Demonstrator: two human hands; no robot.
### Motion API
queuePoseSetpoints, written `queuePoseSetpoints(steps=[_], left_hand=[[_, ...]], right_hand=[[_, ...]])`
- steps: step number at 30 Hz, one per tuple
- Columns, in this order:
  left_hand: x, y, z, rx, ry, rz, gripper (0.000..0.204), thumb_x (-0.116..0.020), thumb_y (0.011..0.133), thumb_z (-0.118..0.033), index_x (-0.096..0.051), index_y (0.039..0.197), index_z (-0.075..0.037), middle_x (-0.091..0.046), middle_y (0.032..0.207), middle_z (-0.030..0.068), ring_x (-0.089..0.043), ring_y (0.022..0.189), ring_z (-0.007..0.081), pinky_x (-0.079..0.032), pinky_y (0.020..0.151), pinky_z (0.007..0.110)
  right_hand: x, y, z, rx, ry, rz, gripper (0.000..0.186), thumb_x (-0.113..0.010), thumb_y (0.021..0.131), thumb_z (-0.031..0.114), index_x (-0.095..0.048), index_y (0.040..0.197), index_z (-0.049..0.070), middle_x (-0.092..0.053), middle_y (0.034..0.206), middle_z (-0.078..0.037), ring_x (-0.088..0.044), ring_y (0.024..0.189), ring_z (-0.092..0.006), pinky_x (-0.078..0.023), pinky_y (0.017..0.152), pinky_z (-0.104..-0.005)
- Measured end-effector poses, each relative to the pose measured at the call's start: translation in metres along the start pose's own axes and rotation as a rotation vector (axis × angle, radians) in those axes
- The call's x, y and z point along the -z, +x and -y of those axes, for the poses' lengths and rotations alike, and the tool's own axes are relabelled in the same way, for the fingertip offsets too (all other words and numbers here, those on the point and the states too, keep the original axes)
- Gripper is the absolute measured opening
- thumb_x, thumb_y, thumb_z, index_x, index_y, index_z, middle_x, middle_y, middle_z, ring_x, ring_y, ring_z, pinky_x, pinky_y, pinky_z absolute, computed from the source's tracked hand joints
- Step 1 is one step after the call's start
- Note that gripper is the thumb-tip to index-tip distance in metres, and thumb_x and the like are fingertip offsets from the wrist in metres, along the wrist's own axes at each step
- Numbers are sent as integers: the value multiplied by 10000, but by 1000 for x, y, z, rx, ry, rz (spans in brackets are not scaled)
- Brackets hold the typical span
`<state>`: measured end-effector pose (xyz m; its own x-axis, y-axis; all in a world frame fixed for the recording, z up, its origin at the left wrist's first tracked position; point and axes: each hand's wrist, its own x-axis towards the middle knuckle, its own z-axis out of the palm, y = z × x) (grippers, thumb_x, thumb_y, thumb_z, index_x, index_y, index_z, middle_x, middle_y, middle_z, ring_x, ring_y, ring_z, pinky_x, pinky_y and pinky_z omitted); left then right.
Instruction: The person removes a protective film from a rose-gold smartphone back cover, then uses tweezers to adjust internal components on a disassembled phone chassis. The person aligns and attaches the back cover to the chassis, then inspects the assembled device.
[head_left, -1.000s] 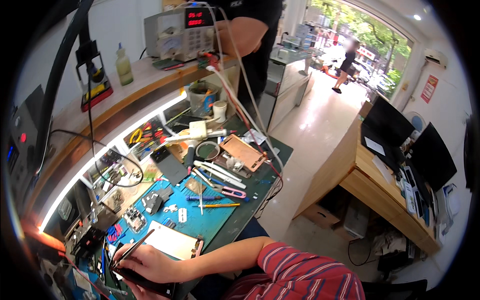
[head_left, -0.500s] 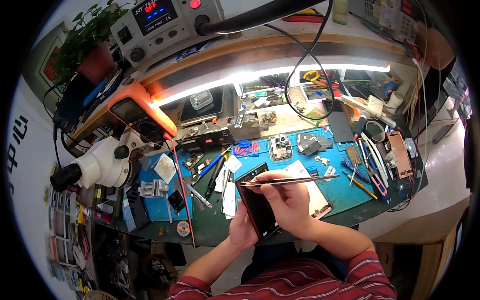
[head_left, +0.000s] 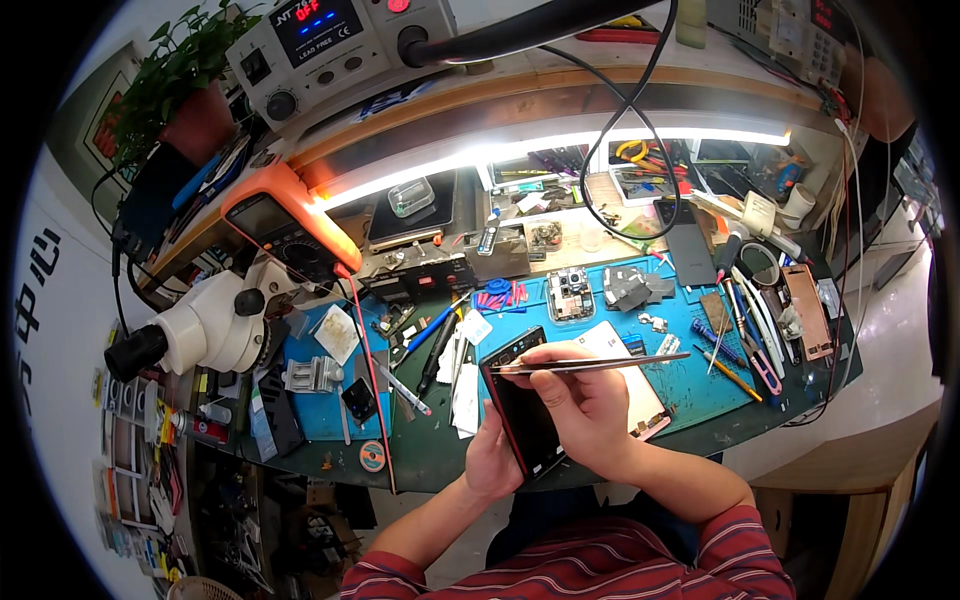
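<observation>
With the phone point(head_left: 530, 425) near twelve o'clock before me, my left hand point(head_left: 488, 460) grips its seven-o'clock edge while my right hand point(head_left: 590, 412) pinches tweezers point(head_left: 640, 361) over its eleven-o'clock end, apparently for fine work calling next for steady tips.

Noted at 10 o'clock from centre: plant point(head_left: 165, 105), potted — multimeter point(head_left: 285, 228) nearer in, tilted. At 11: control unit point(head_left: 345, 68), display point(head_left: 318, 28) lit. At 12: lamp strip point(head_left: 475, 160), lit. At 9: microscope point(head_left: 208, 325) — white.

Red striped shirt point(head_left: 560, 570), short sleeves point(head_left: 742, 548)
</observation>
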<state>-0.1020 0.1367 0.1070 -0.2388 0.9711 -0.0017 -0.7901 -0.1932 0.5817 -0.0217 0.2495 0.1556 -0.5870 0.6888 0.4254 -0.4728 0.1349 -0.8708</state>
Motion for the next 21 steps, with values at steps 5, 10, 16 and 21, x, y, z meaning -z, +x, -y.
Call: queuePoseSetpoints(steps=[5,10,16,21], left_hand=[[2,0,1,0,-6,18,685,-298,1013,-573,-286,1509,-100,-378,1510,83,-373,1402,225,-315,1155,409],[4,0,3,0,-34,38,687,-299,1012,-574,-283,1510,-101,-373,1514,84,-368,1406,226,-309,1160,410],[5,1,4,5,-42,47,687,-305,1008,-578,-287,1509,-107,-372,1517,80,-366,1408,225,-305,1162,413],[4,1,4,0,-35,54,688,-306,1007,-580,-290,1508,-109,-374,1515,80,-363,1409,225,-298,1165,416]], right_hand=[[-2,-1,2,-19,32,-23,142,-624,930,15,-646,1057,-43,-697,937,-134,-708,844,-187,-562,702,-270],[0,-1,1,2,3,-22,135,-624,932,19,-651,1050,-40,-698,934,-128,-706,833,-184,-561,695,-270],[3,-1,1,-13,-13,26,158,-599,949,22,-623,1089,-48,-685,977,-132,-697,889,-189,-561,756,-279],[9,-2,4,-49,-56,119,191,-550,986,30,-570,1150,-65,-657,1060,-138,-681,1007,-199,-568,888,-297]])
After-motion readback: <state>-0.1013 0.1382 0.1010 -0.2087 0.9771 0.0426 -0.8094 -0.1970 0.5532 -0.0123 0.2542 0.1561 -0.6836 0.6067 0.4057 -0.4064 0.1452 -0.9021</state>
